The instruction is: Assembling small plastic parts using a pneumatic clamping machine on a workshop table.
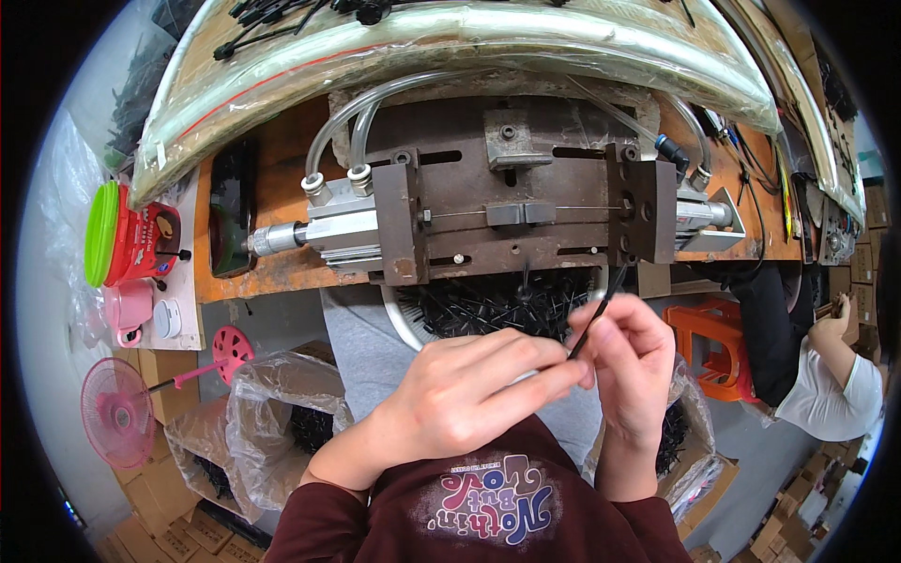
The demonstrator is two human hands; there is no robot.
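Observation:
A thin black stick-like part (593, 328) slants up and away between my hands, in front of the metal fixture (469, 249). My right hand (631, 361) pinches it between thumb and fingers. My left hand (488, 380) is closed at the lower end of the same part, its fingertips meeting my right fingers there. Its exact kind is too small to make out. Beneath the fixture, a white-rimmed basin (399, 319) on my lap holds a heap of similar black parts (497, 305). On the fixture, a small metal block (519, 215) sits mid-way between two pneumatic cylinders (343, 230).
Clear air hoses (361, 117) arch behind the fixture. A plastic-wrapped tray (450, 56) of black parts spans the back. At left are a red tub (150, 239), a pink fan (117, 413) and bags (282, 394). An orange stool (704, 347) and another person (826, 385) are at right.

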